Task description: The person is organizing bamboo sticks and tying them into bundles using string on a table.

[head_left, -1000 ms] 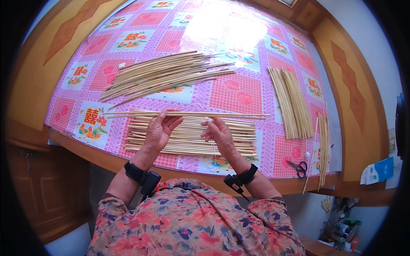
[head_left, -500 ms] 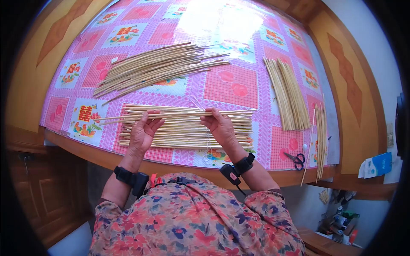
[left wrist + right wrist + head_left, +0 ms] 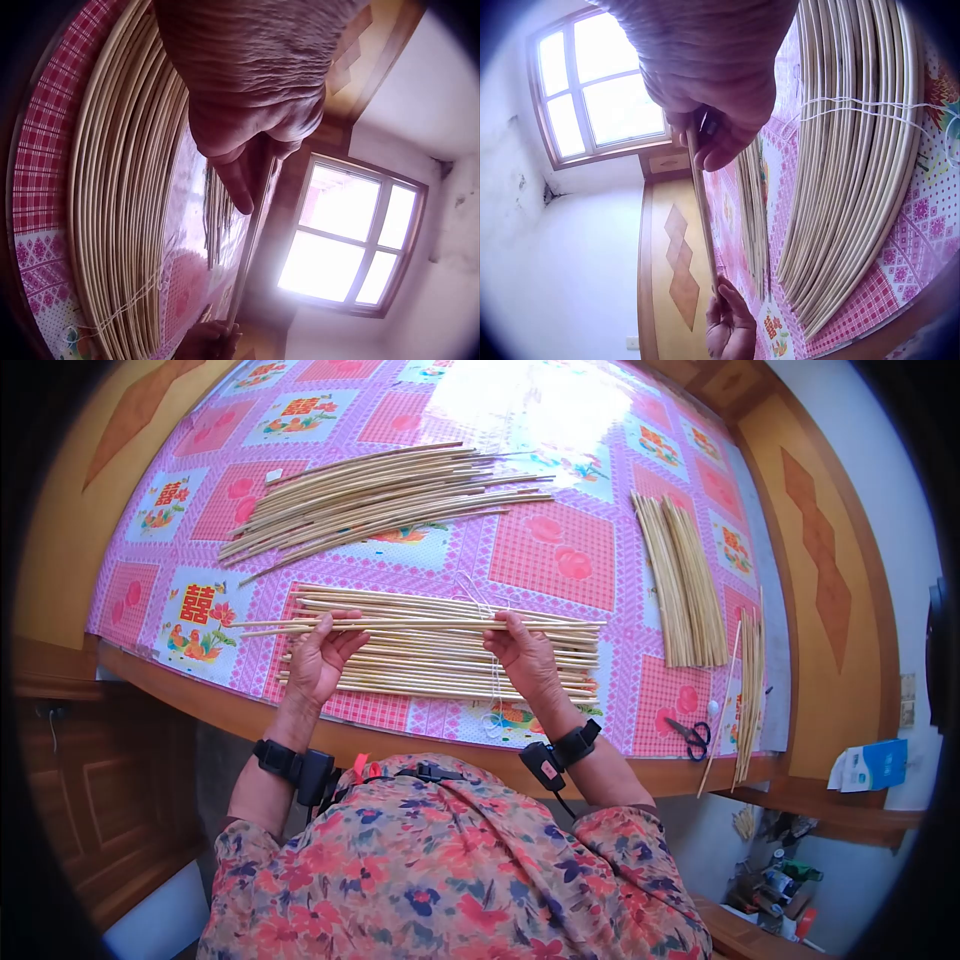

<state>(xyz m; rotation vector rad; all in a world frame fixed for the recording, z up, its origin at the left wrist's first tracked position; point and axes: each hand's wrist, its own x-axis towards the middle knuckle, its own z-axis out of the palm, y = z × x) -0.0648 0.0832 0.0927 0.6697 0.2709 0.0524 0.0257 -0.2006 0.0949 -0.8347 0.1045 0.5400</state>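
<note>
Both hands hold a few thin straw-coloured sticks (image 3: 430, 625) level across the body. My left hand (image 3: 320, 662) pinches them toward their left end, between thumb and fingers. Farther right, my right hand (image 3: 527, 658) pinches the same sticks, as the right wrist view also shows. Beneath the hands lies a flat row of similar sticks (image 3: 420, 677), side by side on the table. White string (image 3: 859, 106) crosses this row near its right part, and its loose ends trail onto the cloth on both sides.
A loose pile of sticks (image 3: 370, 505) lies farther back. To the right are a thick bundle (image 3: 680, 585), some thinner sticks (image 3: 748, 695) reaching over the front edge, and dark-handled scissors (image 3: 695, 738). A patterned pink cloth (image 3: 550, 555) covers the table.
My right hand has left the white string below the held sticks and now pinches the sticks. The held sticks have come down over the row. The head view has shifted slightly.
</note>
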